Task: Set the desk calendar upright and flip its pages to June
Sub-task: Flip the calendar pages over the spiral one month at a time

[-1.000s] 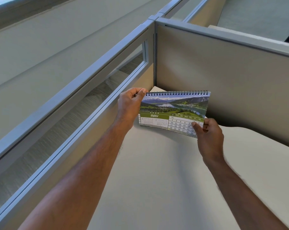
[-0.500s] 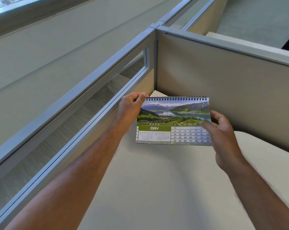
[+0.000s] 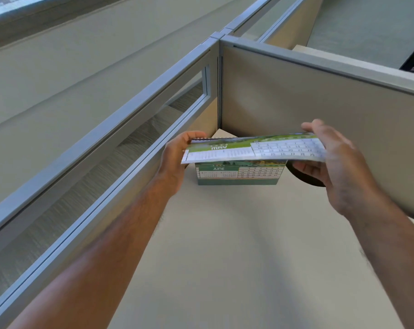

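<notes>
The spiral-bound desk calendar with green landscape pages is standing on the pale beige desk surface, tucked into the corner where the grey fabric cubicle partition is meeting the glazed aluminium-framed divider. Its long axis is running left to right across the view, with the spiral binding along the top edge. The left hand is bracing the calendar at its top left corner, its fingers curled over the binding end and pressing there; how tightly is hard to tell. The right hand is carrying the May page upward, the sheet lying nearly flat and level with the binding, thumb on top of its right edge and the other fingers underneath, so the fingers are closed on the page. Beneath the lifted sheet the June page is already showing on the front face. The turn now seems to depend on the hinge line: the binding is lying beyond and slightly to the left of the right hand's fingers, so the page probably needs to swing up and away over that edge to drop behind. The right hand is the nearer one to the free edge, and looks the better placed to finish the flip while the left is steadying the stand.
</notes>
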The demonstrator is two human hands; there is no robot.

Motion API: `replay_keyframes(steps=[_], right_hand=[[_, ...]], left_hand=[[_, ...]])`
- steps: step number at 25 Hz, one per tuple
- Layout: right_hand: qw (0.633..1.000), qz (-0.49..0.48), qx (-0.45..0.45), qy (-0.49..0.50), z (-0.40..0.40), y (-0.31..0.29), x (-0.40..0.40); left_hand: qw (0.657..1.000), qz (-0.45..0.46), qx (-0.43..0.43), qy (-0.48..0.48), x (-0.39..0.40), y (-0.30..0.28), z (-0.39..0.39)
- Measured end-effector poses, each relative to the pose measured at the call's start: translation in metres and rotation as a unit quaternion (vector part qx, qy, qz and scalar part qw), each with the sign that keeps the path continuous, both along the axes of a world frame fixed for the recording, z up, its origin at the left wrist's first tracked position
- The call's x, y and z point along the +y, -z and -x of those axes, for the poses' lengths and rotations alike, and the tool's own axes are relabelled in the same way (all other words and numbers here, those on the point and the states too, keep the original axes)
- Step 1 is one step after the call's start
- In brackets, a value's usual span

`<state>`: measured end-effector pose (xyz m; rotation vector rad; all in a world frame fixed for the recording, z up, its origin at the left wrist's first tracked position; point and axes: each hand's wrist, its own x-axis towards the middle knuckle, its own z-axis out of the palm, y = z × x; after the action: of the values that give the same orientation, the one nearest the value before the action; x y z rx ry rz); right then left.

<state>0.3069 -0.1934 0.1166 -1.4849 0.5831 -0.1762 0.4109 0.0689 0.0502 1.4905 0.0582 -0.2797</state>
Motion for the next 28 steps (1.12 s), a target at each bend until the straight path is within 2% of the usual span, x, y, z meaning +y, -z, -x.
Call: replay_keyframes(steps=[5, 11, 14, 18, 22, 25, 28], right_hand=[[0.999, -0.029, -0.026, -0.024, -0.014, -0.004, 0.002], [0.997, 0.049, -0.056, -0.010, -0.023, 0.012, 0.004], [0.988, 0.141, -0.058, -0.030, -0.022, 0.021, 0.006], [0.934, 0.337, -0.076, -0.092, -0.022, 0.034, 0.004], [0.849, 0.504, -0.059, -0.146, -0.028, 0.052, 0.007], [0.795, 0.576, -0.077, -0.173, -0.036, 0.058, 0.015], [0.772, 0.603, -0.083, -0.182, -0.046, 0.064, 0.024]], left_hand=[[0.999, -0.037, -0.034, -0.009, -0.005, 0.008, 0.003], [0.996, -0.044, -0.035, -0.063, -0.015, 0.009, 0.001], [0.995, -0.045, -0.018, -0.089, -0.019, 0.009, -0.001], [0.993, -0.031, 0.026, -0.110, -0.024, 0.006, -0.003], [0.992, 0.004, 0.060, -0.112, -0.028, 0.001, -0.003], [0.989, 0.023, 0.070, -0.127, -0.032, -0.002, -0.003], [0.988, 0.000, 0.025, -0.150, -0.034, 0.002, -0.004]])
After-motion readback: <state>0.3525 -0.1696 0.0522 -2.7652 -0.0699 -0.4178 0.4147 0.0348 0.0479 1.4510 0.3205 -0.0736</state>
